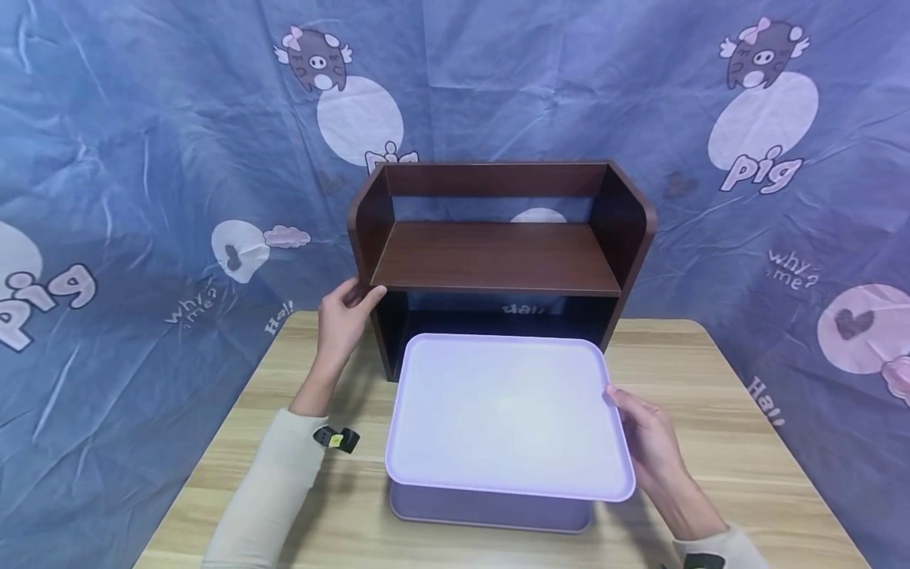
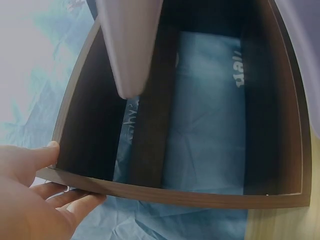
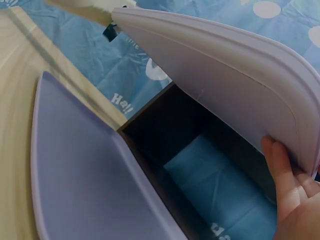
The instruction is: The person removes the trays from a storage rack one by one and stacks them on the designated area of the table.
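A small dark brown two-tier shelf (image 1: pixel 498 253) stands on the table against the curtain. My left hand (image 1: pixel 344 320) grips its left side panel at the middle board, thumb in front and fingers round the outer face, as the left wrist view shows. With my right hand (image 1: pixel 648 438) I hold a pale lilac rectangular tray (image 1: pixel 505 415) by its right edge, tilted and raised in front of the shelf. The right wrist view shows the tray's underside and fingers (image 3: pixel 282 160) against it. Beneath it, a second lilac tray (image 1: pixel 490 510) lies on the table, mostly hidden.
A light wood-grain table (image 1: pixel 718 442) carries everything. Behind it and at both sides hangs a blue curtain (image 1: pixel 498 79) with pig prints. Both shelf tiers have open fronts, and the raised tray partly covers the lower one.
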`<action>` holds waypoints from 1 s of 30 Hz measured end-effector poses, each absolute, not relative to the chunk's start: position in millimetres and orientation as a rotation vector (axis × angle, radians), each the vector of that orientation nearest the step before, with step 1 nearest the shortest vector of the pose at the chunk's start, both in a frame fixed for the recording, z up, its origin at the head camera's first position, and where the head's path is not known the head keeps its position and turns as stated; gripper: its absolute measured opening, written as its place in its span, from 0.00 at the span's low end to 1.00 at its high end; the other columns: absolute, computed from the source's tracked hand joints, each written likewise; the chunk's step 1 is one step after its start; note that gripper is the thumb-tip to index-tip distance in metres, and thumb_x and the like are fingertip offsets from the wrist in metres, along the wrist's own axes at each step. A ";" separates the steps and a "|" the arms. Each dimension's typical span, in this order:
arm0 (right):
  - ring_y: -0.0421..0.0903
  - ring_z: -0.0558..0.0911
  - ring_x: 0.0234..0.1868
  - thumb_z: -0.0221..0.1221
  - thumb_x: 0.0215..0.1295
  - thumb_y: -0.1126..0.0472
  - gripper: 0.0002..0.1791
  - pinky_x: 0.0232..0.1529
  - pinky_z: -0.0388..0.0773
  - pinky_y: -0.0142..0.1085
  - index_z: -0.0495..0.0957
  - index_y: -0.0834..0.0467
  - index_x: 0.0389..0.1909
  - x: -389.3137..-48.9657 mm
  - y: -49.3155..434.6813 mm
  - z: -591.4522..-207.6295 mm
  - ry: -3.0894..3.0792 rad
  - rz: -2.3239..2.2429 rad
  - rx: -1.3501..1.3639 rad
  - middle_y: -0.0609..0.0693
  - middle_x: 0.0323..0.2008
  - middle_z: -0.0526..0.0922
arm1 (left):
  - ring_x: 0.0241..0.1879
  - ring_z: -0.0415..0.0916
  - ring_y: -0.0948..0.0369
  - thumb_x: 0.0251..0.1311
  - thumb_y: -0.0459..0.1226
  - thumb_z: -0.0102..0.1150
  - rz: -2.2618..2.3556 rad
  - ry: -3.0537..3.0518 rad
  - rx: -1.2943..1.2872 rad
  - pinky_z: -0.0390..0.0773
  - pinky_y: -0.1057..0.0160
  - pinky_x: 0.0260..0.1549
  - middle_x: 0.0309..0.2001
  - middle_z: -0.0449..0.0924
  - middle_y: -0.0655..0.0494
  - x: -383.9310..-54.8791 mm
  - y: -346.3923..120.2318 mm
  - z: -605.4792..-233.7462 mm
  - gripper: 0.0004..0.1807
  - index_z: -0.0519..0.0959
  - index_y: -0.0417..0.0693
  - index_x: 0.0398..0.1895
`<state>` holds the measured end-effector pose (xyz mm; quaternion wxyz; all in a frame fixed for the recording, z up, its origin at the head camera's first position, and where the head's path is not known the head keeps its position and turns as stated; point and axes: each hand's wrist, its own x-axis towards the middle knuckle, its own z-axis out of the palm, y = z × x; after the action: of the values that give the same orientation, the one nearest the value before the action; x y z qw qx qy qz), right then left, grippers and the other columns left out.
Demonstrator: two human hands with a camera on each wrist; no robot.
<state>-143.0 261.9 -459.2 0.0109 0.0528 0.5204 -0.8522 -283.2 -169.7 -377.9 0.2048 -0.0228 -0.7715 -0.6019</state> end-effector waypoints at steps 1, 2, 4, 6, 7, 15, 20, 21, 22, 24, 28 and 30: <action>0.39 0.89 0.31 0.52 0.84 0.62 0.22 0.33 0.89 0.32 0.92 0.50 0.32 -143.1 261.6 -461.0 1.618 -2.658 0.171 0.43 0.29 0.91 | 0.63 0.84 0.48 0.69 0.42 0.73 -1.681 -2.152 -0.062 0.84 0.56 0.64 0.62 0.85 0.36 -283.1 -169.7 -377.9 0.26 0.83 0.37 0.64; 0.39 0.89 0.30 0.52 0.84 0.62 0.22 0.33 0.89 0.33 0.92 0.50 0.32 -143.1 261.2 -462.8 1.617 -2.657 0.181 0.43 0.29 0.91 | 0.64 0.84 0.48 0.69 0.42 0.73 -1.683 -2.153 -0.061 0.84 0.56 0.64 0.62 0.85 0.36 -283.0 -169.7 -378.0 0.26 0.82 0.37 0.64; 0.39 0.89 0.30 0.51 0.84 0.62 0.23 0.33 0.90 0.32 0.92 0.50 0.32 -143.7 261.0 -466.5 1.608 -2.651 0.182 0.43 0.29 0.91 | 0.63 0.84 0.48 0.68 0.42 0.73 -1.688 -2.149 -0.061 0.85 0.56 0.64 0.61 0.85 0.36 -283.3 -169.7 -378.4 0.26 0.83 0.37 0.64; 0.39 0.90 0.30 0.51 0.84 0.62 0.23 0.33 0.90 0.33 0.92 0.50 0.32 -143.9 260.8 -469.6 1.617 -2.640 0.183 0.43 0.29 0.91 | 0.63 0.84 0.48 0.68 0.41 0.73 -1.688 -2.145 -0.062 0.85 0.56 0.63 0.61 0.85 0.36 -283.3 -169.7 -378.5 0.25 0.83 0.37 0.64; 0.39 0.89 0.30 0.52 0.84 0.62 0.23 0.33 0.90 0.33 0.92 0.49 0.32 -144.2 260.7 -471.3 1.623 -2.635 0.191 0.43 0.29 0.91 | 0.63 0.84 0.48 0.68 0.41 0.73 -1.689 -2.142 -0.064 0.85 0.56 0.63 0.61 0.85 0.36 -283.4 -169.7 -378.8 0.25 0.83 0.37 0.64; 0.39 0.89 0.29 0.54 0.83 0.60 0.21 0.32 0.89 0.33 0.92 0.48 0.31 -145.0 259.5 -482.8 1.644 -2.604 0.275 0.42 0.28 0.91 | 0.63 0.84 0.48 0.68 0.41 0.74 -1.710 -2.133 -0.058 0.86 0.60 0.61 0.61 0.85 0.36 -283.6 -170.6 -380.7 0.26 0.83 0.37 0.64; 0.39 0.89 0.28 0.54 0.83 0.61 0.21 0.32 0.89 0.33 0.91 0.49 0.31 -144.3 258.7 -490.8 1.645 -2.607 0.275 0.43 0.26 0.91 | 0.64 0.83 0.49 0.68 0.42 0.74 -1.725 -2.137 -0.057 0.84 0.59 0.64 0.62 0.84 0.37 -283.2 -171.3 -379.9 0.27 0.82 0.37 0.65; 0.39 0.89 0.28 0.54 0.83 0.61 0.21 0.32 0.89 0.33 0.91 0.49 0.31 -144.1 258.6 -492.3 1.643 -2.609 0.271 0.43 0.26 0.91 | 0.64 0.83 0.49 0.68 0.43 0.74 -1.728 -2.139 -0.058 0.84 0.58 0.64 0.63 0.84 0.37 -283.1 -171.3 -379.6 0.27 0.82 0.37 0.65; 0.39 0.89 0.28 0.54 0.83 0.62 0.21 0.32 0.90 0.33 0.91 0.49 0.31 -144.2 258.5 -493.9 1.637 -2.609 0.268 0.43 0.26 0.91 | 0.65 0.83 0.49 0.68 0.43 0.73 -1.731 -2.139 -0.059 0.84 0.58 0.65 0.63 0.84 0.37 -283.1 -171.4 -379.5 0.28 0.82 0.37 0.65; 0.39 0.89 0.28 0.53 0.83 0.62 0.22 0.33 0.90 0.33 0.91 0.49 0.31 -144.4 258.1 -496.9 1.628 -2.608 0.264 0.43 0.26 0.91 | 0.65 0.82 0.48 0.68 0.43 0.73 -1.740 -2.138 -0.060 0.83 0.57 0.66 0.63 0.84 0.37 -282.8 -171.4 -379.1 0.28 0.81 0.37 0.66; 0.39 0.89 0.28 0.53 0.83 0.61 0.21 0.33 0.90 0.33 0.91 0.49 0.31 -144.0 255.9 -502.3 1.624 -2.607 0.282 0.43 0.26 0.91 | 0.65 0.82 0.48 0.68 0.43 0.74 -1.746 -2.136 -0.064 0.82 0.55 0.66 0.64 0.83 0.36 -283.1 -171.2 -379.0 0.28 0.81 0.37 0.66; 0.39 0.88 0.28 0.54 0.83 0.61 0.21 0.33 0.90 0.33 0.91 0.49 0.31 -143.2 254.4 -504.8 1.635 -2.607 0.298 0.43 0.26 0.91 | 0.65 0.83 0.48 0.68 0.43 0.74 -1.744 -2.135 -0.064 0.83 0.55 0.66 0.63 0.84 0.36 -283.6 -171.0 -379.3 0.28 0.82 0.37 0.66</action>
<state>-143.2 254.4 -504.8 0.0248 0.0965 0.5287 -0.8430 -283.6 -171.0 -379.3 0.1908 -0.0227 -0.7601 -0.6208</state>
